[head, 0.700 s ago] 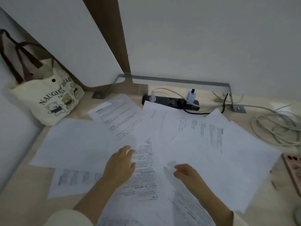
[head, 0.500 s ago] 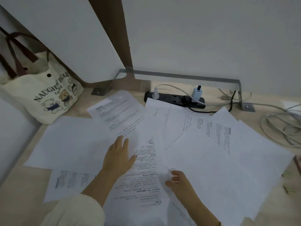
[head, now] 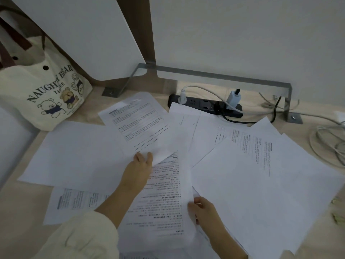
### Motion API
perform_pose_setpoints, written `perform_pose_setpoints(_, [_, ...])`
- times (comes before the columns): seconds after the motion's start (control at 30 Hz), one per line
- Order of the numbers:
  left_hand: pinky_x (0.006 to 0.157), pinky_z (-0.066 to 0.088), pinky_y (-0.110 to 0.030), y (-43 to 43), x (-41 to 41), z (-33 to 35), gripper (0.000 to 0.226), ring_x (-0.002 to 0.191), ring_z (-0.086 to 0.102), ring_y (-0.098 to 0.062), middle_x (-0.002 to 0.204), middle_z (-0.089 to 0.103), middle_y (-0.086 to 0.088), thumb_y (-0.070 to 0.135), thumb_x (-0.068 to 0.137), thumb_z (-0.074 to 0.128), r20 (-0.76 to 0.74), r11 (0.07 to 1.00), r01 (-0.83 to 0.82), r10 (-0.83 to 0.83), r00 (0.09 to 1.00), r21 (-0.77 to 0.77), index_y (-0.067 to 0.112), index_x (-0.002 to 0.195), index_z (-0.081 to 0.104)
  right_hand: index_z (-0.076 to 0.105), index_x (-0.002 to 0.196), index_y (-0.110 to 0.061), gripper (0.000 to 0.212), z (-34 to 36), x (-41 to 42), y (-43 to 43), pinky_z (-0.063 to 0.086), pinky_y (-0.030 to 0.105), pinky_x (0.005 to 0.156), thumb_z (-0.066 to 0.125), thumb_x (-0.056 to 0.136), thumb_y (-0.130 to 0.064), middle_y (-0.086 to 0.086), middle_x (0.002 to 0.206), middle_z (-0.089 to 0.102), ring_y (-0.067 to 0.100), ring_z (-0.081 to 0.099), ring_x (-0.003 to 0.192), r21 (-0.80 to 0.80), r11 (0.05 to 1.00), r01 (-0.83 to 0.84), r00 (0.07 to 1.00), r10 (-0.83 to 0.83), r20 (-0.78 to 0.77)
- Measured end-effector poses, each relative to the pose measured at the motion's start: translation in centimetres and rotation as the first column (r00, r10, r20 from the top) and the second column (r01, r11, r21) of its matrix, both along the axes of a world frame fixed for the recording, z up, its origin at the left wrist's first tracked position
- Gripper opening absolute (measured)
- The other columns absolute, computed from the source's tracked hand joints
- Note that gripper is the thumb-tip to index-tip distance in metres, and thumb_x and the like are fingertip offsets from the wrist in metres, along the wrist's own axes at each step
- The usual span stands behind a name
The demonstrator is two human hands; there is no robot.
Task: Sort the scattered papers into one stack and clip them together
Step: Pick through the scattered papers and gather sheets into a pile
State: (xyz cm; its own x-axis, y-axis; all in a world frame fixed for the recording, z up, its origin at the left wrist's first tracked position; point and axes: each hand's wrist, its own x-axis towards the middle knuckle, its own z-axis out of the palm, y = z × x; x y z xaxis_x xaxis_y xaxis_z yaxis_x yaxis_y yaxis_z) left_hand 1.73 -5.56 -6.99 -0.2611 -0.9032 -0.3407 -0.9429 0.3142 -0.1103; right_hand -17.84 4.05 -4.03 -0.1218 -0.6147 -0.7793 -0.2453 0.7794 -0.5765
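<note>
Several white papers lie scattered and overlapping on the light wooden desk [head: 22,206]. My left hand [head: 139,170] reaches forward, its straight fingertips touching the near edge of a tilted printed sheet [head: 138,126], whose near corner curls up slightly. My right hand [head: 204,212] pinches the right edge of the central printed sheet [head: 164,195], thumb on top. A blank sheet [head: 78,154] lies to the left and a large sheet [head: 257,193] to the right. Another printed page [head: 74,200] peeks out at the near left.
A cream tote bag [head: 43,92] with bear prints leans at the back left. A black power strip [head: 205,105] with plugs sits at the back under a metal bracket [head: 224,77]. Coiled cables [head: 328,144] lie at the right. Two small greenish objects [head: 337,215] sit at the right edge.
My left hand moved forward off the central sheet to the far tilted sheet. My right hand drew back toward me and took hold of the central sheet's right edge.
</note>
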Motion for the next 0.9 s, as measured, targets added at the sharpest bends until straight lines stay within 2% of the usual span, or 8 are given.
perform_pose_setpoints(0.17, [0.034,0.045,-0.023,0.2,1.0,0.4,0.061,0.058,0.069,-0.028,0.086,0.07,-0.026,0.001,0.025,0.086,-0.086,0.998,-0.019,0.013,0.996,-0.06,-0.001,0.083,0.068,0.052,0.074,-0.012,0.018,0.2,-1.6,-0.3,0.034,0.023,0.058,0.048,0.091,-0.013,0.003,0.072,0.054,0.017,0.047,0.067,-0.1,0.994,0.035,0.997,-0.041,-0.06])
perform_pose_setpoints(0.27, [0.045,0.052,-0.027,0.7,1.2,0.0,0.052,0.071,0.071,-0.028,0.092,0.07,-0.022,0.032,0.049,0.08,-0.114,0.998,-0.014,0.008,0.993,-0.056,0.002,0.089,0.067,0.053,0.075,-0.014,0.018,0.3,-2.2,-0.9,0.036,0.022,0.06,0.047,0.092,-0.014,0.003,0.078,0.059,0.015,0.05,0.071,-0.132,0.991,0.026,0.997,-0.036,-0.074])
perform_pose_setpoints(0.33, [0.05,0.052,-0.028,0.6,0.4,0.4,0.054,0.071,0.069,-0.027,0.091,0.069,-0.021,0.047,0.068,0.057,-0.112,0.996,-0.037,0.028,0.993,-0.076,0.002,0.095,0.066,0.054,0.076,-0.015,0.016,0.0,-2.2,-1.2,0.039,0.024,0.064,0.047,0.091,-0.014,0.005,0.085,0.062,0.016,0.054,0.075,-0.122,0.992,0.016,0.996,-0.026,-0.083])
perform_pose_setpoints(0.53, [0.075,0.052,-0.033,0.1,-2.0,0.3,0.058,0.1,0.059,-0.036,0.117,0.053,-0.033,0.028,0.082,0.055,-0.007,0.986,-0.117,0.116,0.993,-0.117,0.002,0.131,0.042,0.06,0.09,-0.013,0.011,-0.2,-2.1,-1.1,0.049,0.035,0.082,0.05,0.088,-0.011,0.003,0.093,0.067,0.021,0.064,0.087,-0.108,0.992,0.059,0.997,-0.064,-0.047])
perform_pose_setpoints(0.63, [0.044,0.05,-0.024,0.1,-2.0,0.0,0.066,0.062,0.067,-0.028,0.081,0.068,-0.026,0.03,0.039,0.084,0.076,0.987,-0.098,0.108,0.991,-0.13,0.006,0.098,0.07,0.063,0.089,-0.017,0.018,0.0,-2.2,-0.9,0.051,0.035,0.082,0.049,0.086,-0.006,-0.001,0.09,0.07,0.017,0.066,0.085,-0.111,0.993,0.024,1.0,-0.026,-0.016])
perform_pose_setpoints(0.7, [0.029,0.031,-0.016,-0.2,-1.6,0.1,0.055,0.038,0.057,-0.022,0.056,0.063,-0.017,0.01,0.022,0.085,-0.055,0.981,-0.08,0.071,0.996,-0.174,0.003,0.074,0.069,0.066,0.084,-0.019,0.022,0.1,-2.4,-0.9,0.052,0.034,0.081,0.048,0.085,-0.005,-0.002,0.086,0.073,0.017,0.067,0.084,-0.121,0.993,-0.004,1.0,0.001,-0.029])
perform_pose_setpoints(0.83, [0.043,-0.004,-0.007,0.4,-0.6,2.0,0.045,0.025,0.033,-0.012,0.04,0.049,-0.004,-0.012,0.022,0.081,-0.257,0.949,-0.09,0.01,0.966,-0.301,0.005,0.056,0.058,0.066,0.078,-0.013,0.017,0.2,-3.7,-1.0,0.05,0.033,0.078,0.051,0.085,-0.007,0.008,0.086,0.073,0.024,0.065,0.08,-0.14,0.989,-0.04,0.996,0.028,-0.087])
perform_pose_setpoints(0.9, [0.034,0.001,-0.011,1.7,0.1,2.2,0.038,0.031,0.031,-0.01,0.043,0.05,-0.002,-0.011,0.037,0.081,-0.31,0.944,-0.101,-0.002,0.951,-0.314,0.008,0.055,0.054,0.065,0.076,-0.013,0.017,0.5,-4.9,-1.1,0.048,0.034,0.078,0.052,0.086,-0.008,0.012,0.085,0.071,0.028,0.062,0.08,-0.141,0.989,-0.053,0.991,0.035,-0.127])
